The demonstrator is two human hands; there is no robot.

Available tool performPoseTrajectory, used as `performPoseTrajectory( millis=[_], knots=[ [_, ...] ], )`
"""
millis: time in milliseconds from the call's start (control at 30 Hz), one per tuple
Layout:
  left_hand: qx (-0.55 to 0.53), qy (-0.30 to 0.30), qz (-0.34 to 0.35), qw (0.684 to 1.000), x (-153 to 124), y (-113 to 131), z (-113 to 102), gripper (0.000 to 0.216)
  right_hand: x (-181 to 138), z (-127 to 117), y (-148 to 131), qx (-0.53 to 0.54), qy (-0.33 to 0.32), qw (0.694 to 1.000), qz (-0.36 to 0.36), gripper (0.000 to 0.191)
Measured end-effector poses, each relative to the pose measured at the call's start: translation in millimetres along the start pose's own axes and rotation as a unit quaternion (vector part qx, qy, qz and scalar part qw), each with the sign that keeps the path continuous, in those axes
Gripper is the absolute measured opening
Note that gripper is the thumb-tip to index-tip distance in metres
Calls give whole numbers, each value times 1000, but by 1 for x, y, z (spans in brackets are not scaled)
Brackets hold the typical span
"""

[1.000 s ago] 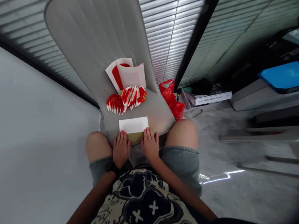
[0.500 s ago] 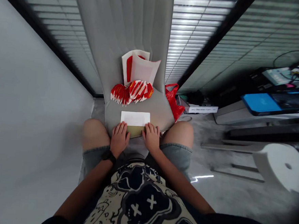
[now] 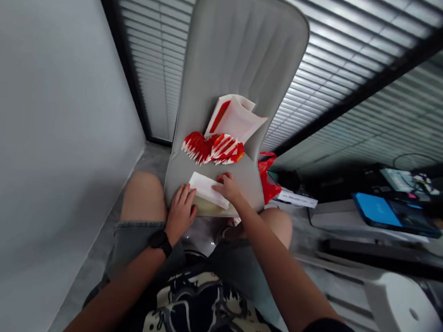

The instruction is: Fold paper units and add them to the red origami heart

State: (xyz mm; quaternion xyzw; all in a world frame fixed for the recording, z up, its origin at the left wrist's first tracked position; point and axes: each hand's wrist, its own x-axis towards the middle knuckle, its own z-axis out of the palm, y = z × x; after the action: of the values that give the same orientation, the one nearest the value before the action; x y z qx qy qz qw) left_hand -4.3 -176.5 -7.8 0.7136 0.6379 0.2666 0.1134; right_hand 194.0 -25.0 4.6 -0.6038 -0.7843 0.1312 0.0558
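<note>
A folded sheet of paper, white on top and gold underneath, lies on the front of a grey chair seat. My left hand rests flat on the sheet's near left corner, fingers stretched out. My right hand lies over the sheet's right end with fingers bent, pressing or pinching the white flap. Behind the sheet a pile of small red-and-white folded paper pieces sits on the seat. White and red sheets lean against the chair back.
A grey wall stands close on the left. Window blinds run behind the chair. A red plastic bag sits on the floor to the chair's right. Further right are a blue flat item on a low surface and a white stool.
My right hand has moved forward from the sheet's near edge onto its right end, and the sheet now lies at a slant. My head has turned, shifting the view.
</note>
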Motion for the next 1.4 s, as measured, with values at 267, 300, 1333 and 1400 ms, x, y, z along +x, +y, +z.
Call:
performPoseTrajectory(
  millis=[267, 300, 1333, 1400],
  knots=[
    [-74, 50, -26, 996, -8, 1, -1, 59, 7, -8, -3, 25, 19, 999, -19, 8],
    [-85, 55, -32, 994, -8, 2, -3, 58, 5, -11, -3, 32, 26, 999, -18, 9],
    [-555, -65, -421, 714, 17, 38, 2, 25, -83, -13, 13, 22, 130, 991, 14, 75],
    [-500, -79, -428, 749, 10, 34, 3, 24, -67, -6, 20, 29, 100, 994, 26, 76]
  ],
)
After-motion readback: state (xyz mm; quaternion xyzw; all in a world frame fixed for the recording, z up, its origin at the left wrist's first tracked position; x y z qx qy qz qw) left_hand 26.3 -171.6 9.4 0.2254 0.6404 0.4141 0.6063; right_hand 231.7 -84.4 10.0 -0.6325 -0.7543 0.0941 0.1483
